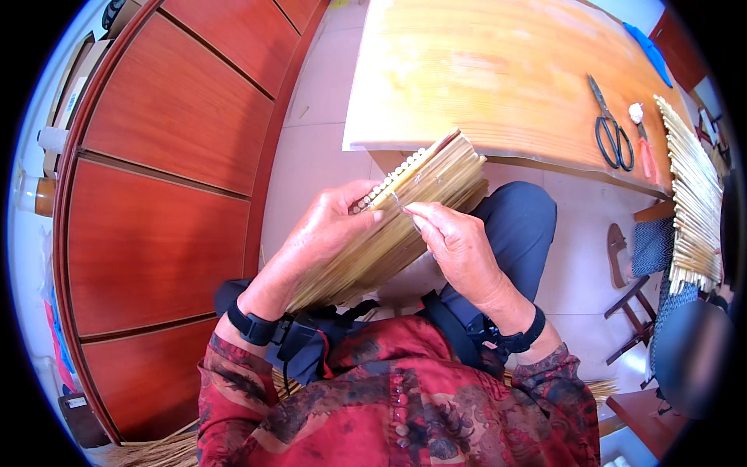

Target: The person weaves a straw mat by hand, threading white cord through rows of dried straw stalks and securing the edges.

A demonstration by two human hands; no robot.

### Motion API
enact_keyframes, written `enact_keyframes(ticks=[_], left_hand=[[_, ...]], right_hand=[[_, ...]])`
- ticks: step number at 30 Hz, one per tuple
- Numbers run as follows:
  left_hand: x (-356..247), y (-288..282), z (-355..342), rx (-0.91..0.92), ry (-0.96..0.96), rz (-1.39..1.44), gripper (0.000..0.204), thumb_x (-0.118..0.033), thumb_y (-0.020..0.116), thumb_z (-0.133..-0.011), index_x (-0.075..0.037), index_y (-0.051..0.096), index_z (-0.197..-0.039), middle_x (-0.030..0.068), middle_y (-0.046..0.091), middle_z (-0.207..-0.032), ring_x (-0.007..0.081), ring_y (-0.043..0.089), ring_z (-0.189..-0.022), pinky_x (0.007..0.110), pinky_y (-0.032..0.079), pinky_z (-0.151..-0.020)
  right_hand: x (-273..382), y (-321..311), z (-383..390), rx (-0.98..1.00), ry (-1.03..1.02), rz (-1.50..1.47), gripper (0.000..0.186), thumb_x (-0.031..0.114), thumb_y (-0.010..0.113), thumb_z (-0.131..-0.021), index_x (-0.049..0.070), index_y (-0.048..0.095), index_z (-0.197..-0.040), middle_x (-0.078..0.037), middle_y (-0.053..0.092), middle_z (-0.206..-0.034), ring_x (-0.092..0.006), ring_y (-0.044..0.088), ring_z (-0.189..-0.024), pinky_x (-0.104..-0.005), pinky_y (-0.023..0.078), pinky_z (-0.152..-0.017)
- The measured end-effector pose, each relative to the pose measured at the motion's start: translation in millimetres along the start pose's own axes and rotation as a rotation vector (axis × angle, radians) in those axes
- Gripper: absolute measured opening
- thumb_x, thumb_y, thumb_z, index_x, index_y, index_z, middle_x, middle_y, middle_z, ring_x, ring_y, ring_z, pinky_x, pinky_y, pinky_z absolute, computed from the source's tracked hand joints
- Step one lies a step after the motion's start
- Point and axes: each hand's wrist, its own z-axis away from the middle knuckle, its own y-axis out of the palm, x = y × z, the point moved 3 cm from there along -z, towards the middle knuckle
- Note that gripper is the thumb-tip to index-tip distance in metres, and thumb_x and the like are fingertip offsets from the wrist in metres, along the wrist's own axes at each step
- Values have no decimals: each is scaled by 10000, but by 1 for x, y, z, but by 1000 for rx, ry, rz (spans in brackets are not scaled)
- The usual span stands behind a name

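Red-brown wood panelling (163, 194) fills the person's left side, curving with the lens, above a pale tiled floor (311, 148). Ahead lies a light wooden desk (498, 70); on its far right sit black-handled scissors (611, 128), a small white object too small to identify, and a mat of pale straw stalks (692, 194) hanging over the edge. A low stool (634, 311) stands below that.

Over the lap, between both hands, is a straw bundle (405, 226), a flat sheaf of yellow stalks bound side by side. Its long axis runs on a slant, from low near the left wrist up and away toward the desk edge, where the cut ends fan out. A row of small pale beads (397, 173) follows its upper edge.

Left hand (323, 233) wraps the bundle from the left, fingers closed round its upper edge by the beads, so this hand carries it. Right hand (459, 245) lies on the bundle's right face, its grip pinched together, thumb and forefinger meeting just beside the beads; whether they hold a thread there cannot be told. Both hands are equally near, touching the bundle.
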Motion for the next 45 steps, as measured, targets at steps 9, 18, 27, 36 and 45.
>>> enact_keyframes(ticks=[9,18,27,36,45], left_hand=[[8,-5,4,8,-19,78,389,-69,627,-873,22,573,-1248,28,640,-1082,81,552,-989,255,449,-891],[7,-6,5,1,-15,115,369,-87,616,-876,25,585,-1227,36,637,-1088,90,550,-999,259,443,-891],[6,-3,7,-6,42,151,328,-72,567,-903,36,577,-1213,57,647,-1050,96,568,-958,263,472,-853],[7,-4,7,35,20,125,375,-74,592,-893,20,563,-1255,52,626,-1150,109,537,-1046,269,429,-929],[8,-2,9,15,143,84,340,-92,589,-911,22,569,-1230,54,639,-1109,101,538,-1021,270,440,-911]], right_hand=[[-7,4,0,-1,-44,3,192,16,557,-889,-9,616,-1071,-201,650,-927,-351,645,-869,-379,521,-746],[3,2,0,34,73,-9,200,21,555,-903,7,609,-1095,-211,642,-878,-330,654,-796,-351,514,-698],[4,2,1,60,116,15,202,17,558,-904,6,608,-1099,-204,633,-827,-289,640,-715,-327,501,-665],[4,-2,2,59,134,53,191,16,564,-894,5,618,-1077,-208,631,-812,-282,630,-688,-323,495,-652],[13,-3,1,69,166,103,181,21,567,-896,4,619,-1069,-205,626,-798,-271,620,-661,-321,494,-631]])
